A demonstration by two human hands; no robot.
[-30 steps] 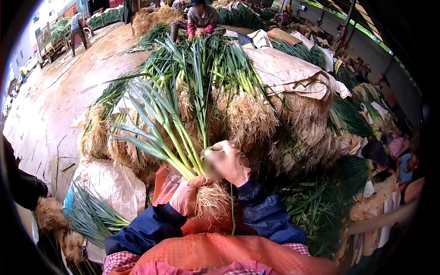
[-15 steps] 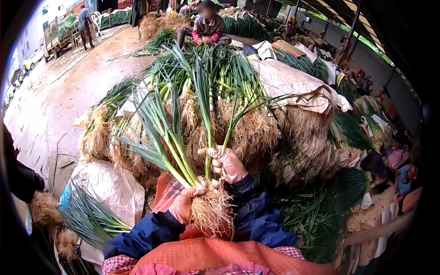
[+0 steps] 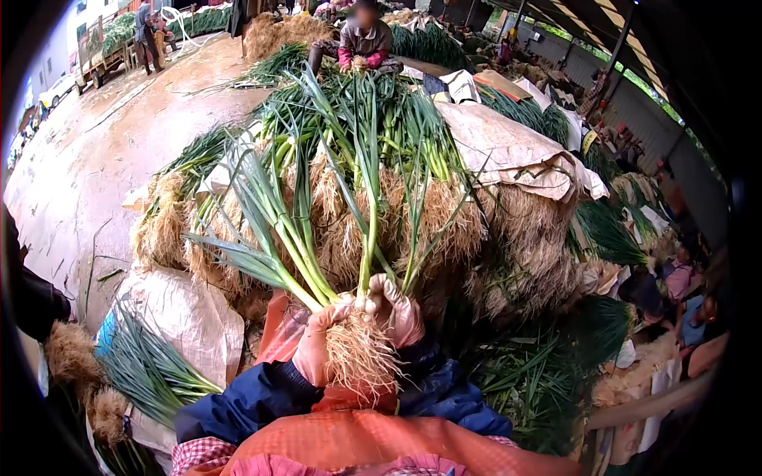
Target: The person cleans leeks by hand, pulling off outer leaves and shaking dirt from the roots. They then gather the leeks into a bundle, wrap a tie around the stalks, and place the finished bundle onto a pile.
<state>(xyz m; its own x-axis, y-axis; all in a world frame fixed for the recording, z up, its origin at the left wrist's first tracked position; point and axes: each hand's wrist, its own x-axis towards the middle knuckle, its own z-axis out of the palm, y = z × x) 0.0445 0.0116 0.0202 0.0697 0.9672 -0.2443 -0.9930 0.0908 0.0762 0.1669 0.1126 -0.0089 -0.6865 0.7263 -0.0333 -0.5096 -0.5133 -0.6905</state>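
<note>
Two gloved hands were closed together on one bunch of green onions [image 3: 317,238], just above its roots [image 3: 361,361]. The left hand [image 3: 317,349] gripped the stalks from the side and the right hand [image 3: 394,311] pressed against it, probably to keep the stems even and the leaves fanned upward. Behind stood the big pile of onions [image 3: 444,214], partly under sacks [image 3: 508,151]. No writing or label could be read anywhere.

Root clump [image 3: 359,357] hides both palms; distant worker's [image 3: 363,36] face blurred; lens rim crops corners.
</note>
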